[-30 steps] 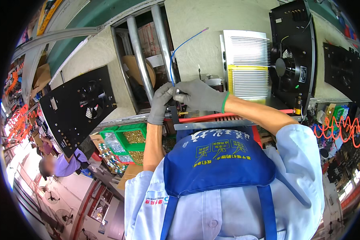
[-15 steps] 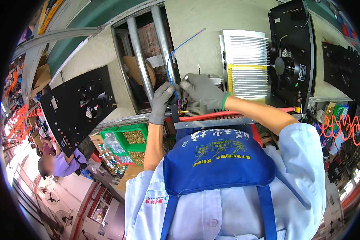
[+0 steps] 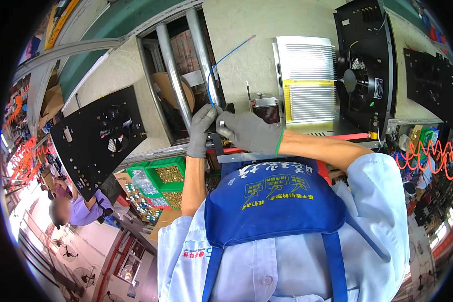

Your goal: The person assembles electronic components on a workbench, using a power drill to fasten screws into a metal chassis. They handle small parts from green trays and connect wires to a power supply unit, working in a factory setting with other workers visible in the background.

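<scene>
— Between the two gloved hands, what do the fingers grip?
— The left hand [image 3: 202,130] has its fingers curled shut around the lower end of a thin blue wire [image 3: 217,64]. The right hand [image 3: 247,132] pinches a small silvery piece [image 3: 221,122], thumb and forefinger pressed together just beside the left fingertips.
— And the wire?
— It rises from the pinch, bending up and right over the beige panel [image 3: 239,30]; its lower end is hidden in the gloves.
— Anything close by?
— A finned silver heat sink [image 3: 307,75] stands right of the hands, a black fan panel [image 3: 362,65] beyond it. Green bins of screws [image 3: 166,173] lie lower left; the blue apron [image 3: 274,201] covers the bench edge below.
</scene>
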Motion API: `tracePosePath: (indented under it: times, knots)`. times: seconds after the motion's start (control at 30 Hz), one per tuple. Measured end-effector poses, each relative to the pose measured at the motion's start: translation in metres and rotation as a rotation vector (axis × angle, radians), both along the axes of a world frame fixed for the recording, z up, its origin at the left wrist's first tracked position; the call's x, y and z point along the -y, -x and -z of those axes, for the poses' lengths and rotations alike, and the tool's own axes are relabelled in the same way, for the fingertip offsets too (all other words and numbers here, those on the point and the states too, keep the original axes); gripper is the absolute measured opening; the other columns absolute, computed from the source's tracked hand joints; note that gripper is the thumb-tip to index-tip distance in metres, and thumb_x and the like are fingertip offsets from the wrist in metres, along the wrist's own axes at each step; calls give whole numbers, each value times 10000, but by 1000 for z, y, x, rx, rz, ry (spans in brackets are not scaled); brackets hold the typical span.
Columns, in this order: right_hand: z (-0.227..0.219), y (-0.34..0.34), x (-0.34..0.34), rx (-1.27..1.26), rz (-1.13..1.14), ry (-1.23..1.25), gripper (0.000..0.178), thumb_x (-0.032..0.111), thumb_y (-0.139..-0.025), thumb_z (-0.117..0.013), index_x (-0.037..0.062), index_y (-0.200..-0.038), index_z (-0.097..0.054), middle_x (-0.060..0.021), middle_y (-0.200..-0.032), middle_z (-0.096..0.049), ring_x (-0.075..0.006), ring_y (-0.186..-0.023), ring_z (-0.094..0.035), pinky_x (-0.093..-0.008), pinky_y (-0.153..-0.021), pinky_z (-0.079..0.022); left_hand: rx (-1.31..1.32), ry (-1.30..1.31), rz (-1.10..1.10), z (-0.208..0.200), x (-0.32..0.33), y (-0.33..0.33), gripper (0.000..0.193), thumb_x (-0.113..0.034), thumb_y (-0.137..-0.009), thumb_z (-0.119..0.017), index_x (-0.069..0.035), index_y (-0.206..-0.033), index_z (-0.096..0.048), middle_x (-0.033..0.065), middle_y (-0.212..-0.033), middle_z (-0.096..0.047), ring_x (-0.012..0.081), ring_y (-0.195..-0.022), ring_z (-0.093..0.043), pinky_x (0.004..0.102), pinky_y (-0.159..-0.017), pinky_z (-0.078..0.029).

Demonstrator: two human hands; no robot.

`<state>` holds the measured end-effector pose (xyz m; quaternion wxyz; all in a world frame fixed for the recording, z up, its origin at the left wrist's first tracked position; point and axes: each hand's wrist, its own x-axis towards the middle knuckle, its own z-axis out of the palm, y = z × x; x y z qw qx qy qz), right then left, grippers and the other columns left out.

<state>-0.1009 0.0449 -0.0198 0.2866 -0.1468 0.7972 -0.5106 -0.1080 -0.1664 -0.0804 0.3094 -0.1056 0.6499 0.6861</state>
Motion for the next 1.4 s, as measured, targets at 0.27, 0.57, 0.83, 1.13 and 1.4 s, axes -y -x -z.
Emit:
tracePosePath:
  times: [0.27, 0.57, 0.83, 1.13, 1.4]
  knots:
    - [4, -13, 2, -118, -30, 23, 226, 283, -1058, -546, 58, -1079, -552, -221, -784, -657, -440, -729, -672, -542, -645, -505, 19, -41, 1, -2, 0, -1, 289, -302, -1037, -609, -20, -1027, -669, 9, -928, -636, 101, -873, -587, 263, -806, -486]
    - [30, 20, 7, 0, 197, 72, 360, 351, -1075, -532, -9, -1055, -552, -256, -783, -650, -481, -746, -659, -531, -688, -506, 29, -44, -73, 6, 1, -5, 293, -325, -1054, -598, -41, -999, -642, -61, -876, -518, 54, -818, -464, 226, -726, -400]
    - [28, 13, 9, -23, 180, 51, 396, 350, -1074, -522, -37, -1006, -568, -277, -752, -641, -479, -763, -671, -540, -710, -511, -44, 9, -37, 8, -1, -1, 315, -344, -1053, -604, -33, -1032, -647, -37, -884, -592, 58, -815, -531, 219, -734, -444]
    - [92, 9, 0, 1238, 612, 391, 311, 220, -1083, -481, -67, -1063, -597, -151, -772, -698, -236, -684, -716, -383, -562, -588, 2, -21, 20, -14, -10, 4, 372, -392, -1031, -578, -28, -969, -619, 78, -794, -635, 171, -742, -590, 294, -781, -485]
    - [58, 12, 11, 205, 341, 37, 359, 272, -1067, -512, -51, -960, -627, -160, -776, -701, -261, -664, -714, -389, -570, -581, 19, -92, 17, -10, -6, 3, 329, -326, -1047, -586, -1, -1028, -631, 80, -843, -626, 173, -771, -611, 309, -718, -501]
